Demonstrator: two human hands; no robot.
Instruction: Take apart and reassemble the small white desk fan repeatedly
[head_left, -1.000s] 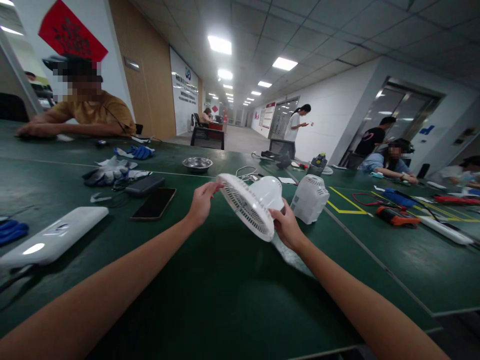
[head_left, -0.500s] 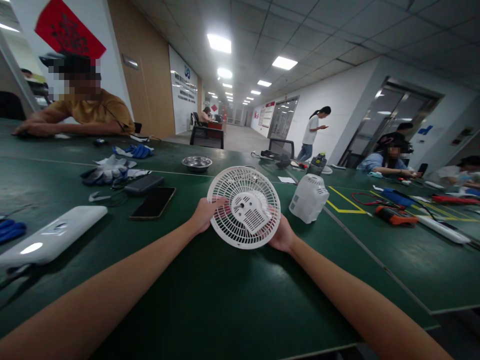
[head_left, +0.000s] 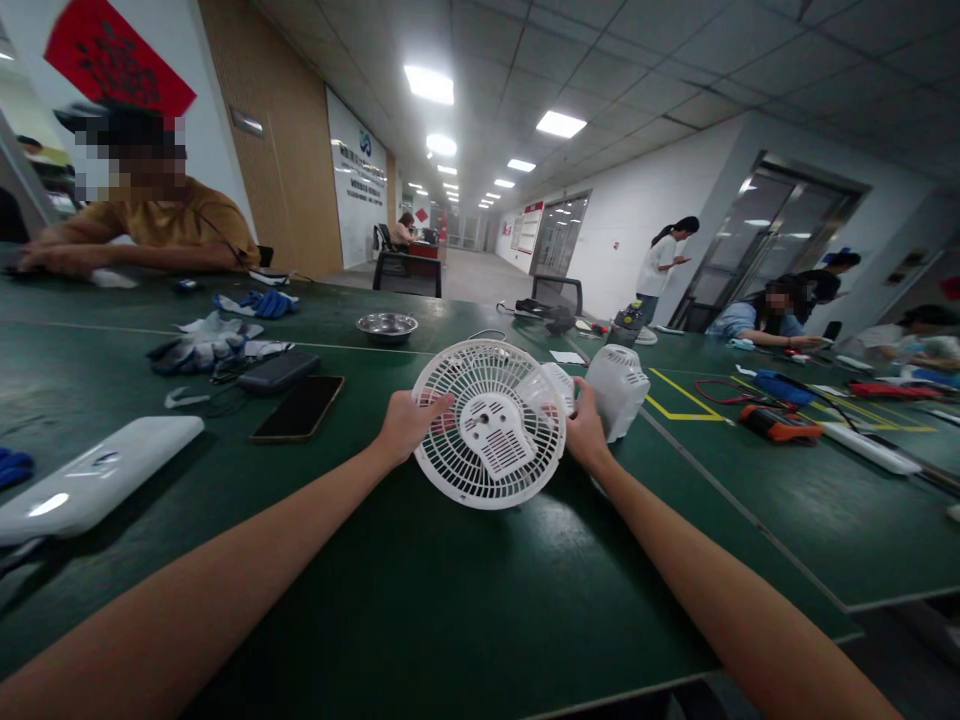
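Observation:
My left hand (head_left: 409, 425) grips the left rim of a round white fan guard (head_left: 493, 482), with the thumb over its slats. The guard is tilted up above the green table, its slotted centre plate towards me. At its right edge my right hand (head_left: 589, 430) is closed on a small white plastic part (head_left: 559, 384). The guard partly hides this part, so its exact kind is unclear. Just beyond the right hand a white, vented plastic housing (head_left: 619, 392) stands on the table.
On the left lie a black phone (head_left: 298, 408), a dark case (head_left: 279, 371), gloves (head_left: 199, 347) and a white device (head_left: 101, 477). A metal bowl (head_left: 386, 327) sits beyond the guard. Rightward are an orange meter (head_left: 780, 424) and a white bar (head_left: 870, 447). Other people sit around the table (head_left: 450, 610).
My right hand has moved right, from behind the guard to beside its edge, bringing the small white part into view. The left hand keeps its grip. A person in the background walked right.

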